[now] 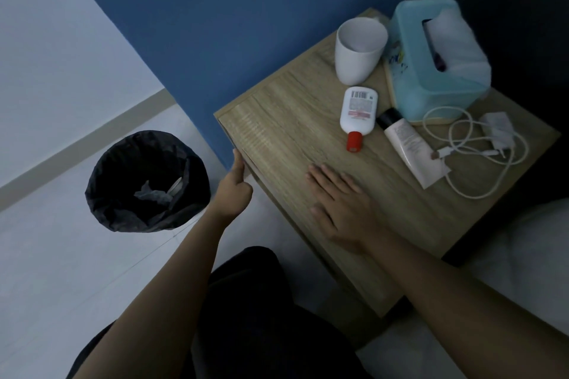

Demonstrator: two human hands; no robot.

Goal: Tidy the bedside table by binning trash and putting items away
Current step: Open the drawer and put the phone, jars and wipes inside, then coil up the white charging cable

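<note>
Okay, my right hand [341, 209] lies flat on the light wooden bedside table [292, 119]; my left hand [235, 190] thumbs its edge, grip unclear. The white red-capped bottle [358, 110] shows a barcode, text blurred.

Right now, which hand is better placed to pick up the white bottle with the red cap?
Probably right. The right hand lies flat on the table, close to the bottle; the left hand is at the table's corner, farther off.
</note>
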